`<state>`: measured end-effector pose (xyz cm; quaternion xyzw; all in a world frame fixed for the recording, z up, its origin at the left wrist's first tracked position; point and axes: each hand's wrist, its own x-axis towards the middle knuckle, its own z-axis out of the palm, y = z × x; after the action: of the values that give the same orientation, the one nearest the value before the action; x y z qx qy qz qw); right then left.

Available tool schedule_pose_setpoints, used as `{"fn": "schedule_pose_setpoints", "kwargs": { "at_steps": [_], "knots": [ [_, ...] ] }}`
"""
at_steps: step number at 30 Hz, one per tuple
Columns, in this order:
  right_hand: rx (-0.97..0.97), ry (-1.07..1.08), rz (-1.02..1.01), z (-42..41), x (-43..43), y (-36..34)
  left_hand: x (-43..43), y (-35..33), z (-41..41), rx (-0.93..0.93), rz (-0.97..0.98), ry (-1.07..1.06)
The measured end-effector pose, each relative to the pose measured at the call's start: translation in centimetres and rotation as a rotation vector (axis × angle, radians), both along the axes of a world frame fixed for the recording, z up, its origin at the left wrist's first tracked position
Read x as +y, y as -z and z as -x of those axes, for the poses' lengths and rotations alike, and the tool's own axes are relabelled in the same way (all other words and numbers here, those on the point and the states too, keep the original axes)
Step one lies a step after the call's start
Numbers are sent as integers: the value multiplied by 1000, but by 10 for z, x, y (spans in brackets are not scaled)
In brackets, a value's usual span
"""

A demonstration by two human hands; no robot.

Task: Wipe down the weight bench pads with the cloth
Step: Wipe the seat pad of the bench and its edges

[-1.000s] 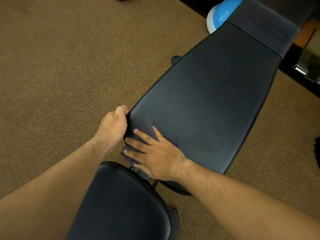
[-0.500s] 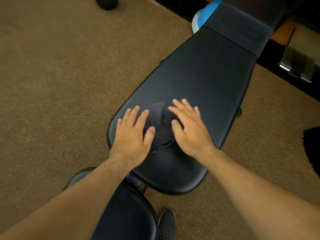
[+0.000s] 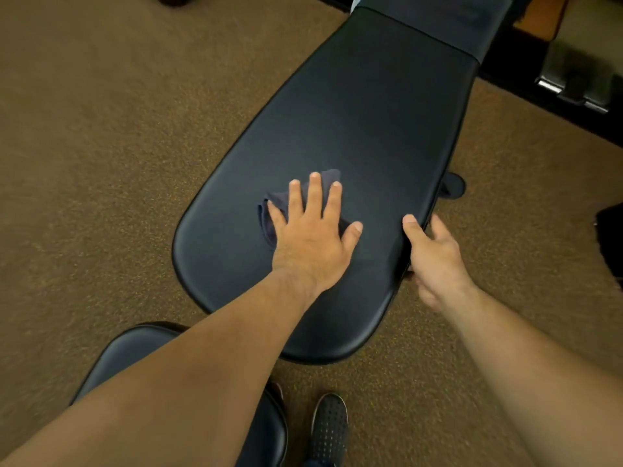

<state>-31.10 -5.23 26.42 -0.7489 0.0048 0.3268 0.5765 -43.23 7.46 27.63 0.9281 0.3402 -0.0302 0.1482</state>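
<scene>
The long black back pad point(image 3: 364, 106) of the weight bench runs from the middle of the view up to the top right. A small dark cloth point(image 3: 269, 214) lies on its near half. My left hand point(image 3: 312, 234) presses flat on the cloth with straight, spread fingers, and only the cloth's left and far edges show. My right hand point(image 3: 435, 254) grips the pad's right edge, thumb on top and fingers curled underneath. The round black seat pad point(image 3: 135, 348) sits at the bottom left, partly hidden by my left forearm.
Brown speckled carpet point(image 3: 101, 146) surrounds the bench. My dark shoe point(image 3: 328, 429) stands just below the back pad's near end. Dark fabric point(image 3: 438, 18) drapes over the pad's far end. Metal gym equipment point(image 3: 573, 82) sits at the top right, and a black object point(image 3: 612, 237) at the right edge.
Both hands lay flat on the cloth half a second ago. Now my left hand alone presses the cloth, and my right hand has moved off to grip the pad's right edge.
</scene>
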Motion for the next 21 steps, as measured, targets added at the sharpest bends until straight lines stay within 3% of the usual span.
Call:
{"fn": "schedule_pose_setpoints", "kwargs": {
  "at_steps": [5, 7, 11, 14, 17, 21],
  "knots": [
    [29, -11, -4, -4, -3, 2, 9, 3, 15, 4, -69, 185],
    [24, -1, 13, -4, -3, 2, 31, 5, 39, 15, -64, 108],
    [-2, -3, 26, -3, -3, 3, 70, 7, 92, 69, 36, -252],
    [-13, -7, 32, -2, -1, 7, 63, 7, 87, 32, 79, -399],
    [-42, -15, 57, -3, -1, 8, 40, 6, 61, 20, 63, -410],
    [-68, -23, 100, -2, 0, 7, 6, 5, 33, 31, 24, -268]
  ]
}}
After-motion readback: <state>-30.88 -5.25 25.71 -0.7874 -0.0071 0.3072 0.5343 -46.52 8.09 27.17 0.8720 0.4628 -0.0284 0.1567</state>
